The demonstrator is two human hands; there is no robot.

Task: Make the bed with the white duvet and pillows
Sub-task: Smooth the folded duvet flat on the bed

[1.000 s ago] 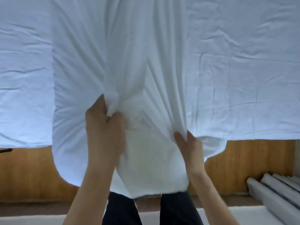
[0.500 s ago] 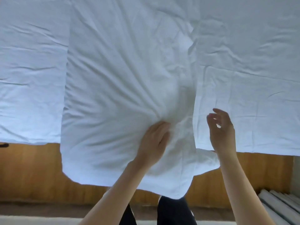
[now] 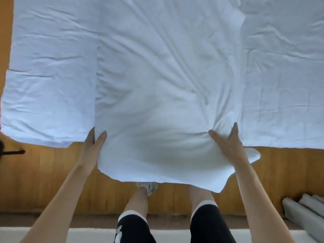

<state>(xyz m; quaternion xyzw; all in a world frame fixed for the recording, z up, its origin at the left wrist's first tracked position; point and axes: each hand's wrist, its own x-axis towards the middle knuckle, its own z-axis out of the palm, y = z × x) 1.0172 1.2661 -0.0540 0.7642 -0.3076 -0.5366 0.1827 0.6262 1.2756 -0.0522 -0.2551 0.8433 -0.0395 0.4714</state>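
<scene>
So the wide bed covered in wrinkled white sheeting fills most of the view, and the plump white fabric pillow is laid across its near edge, with the bottom end overhanging the wooden floor. The pillow is gripped at both near corners: the left hand is clamped on the left edge, thumb on top, and the right hand is pinched into a bunch of fabric at the right corner. Probably best if it's slid fully onto the bed and the bunched corner is smoothed out before it's let go. The far end of the bed is cut off, and whether that sheeting is the duvet can't really be told.
</scene>
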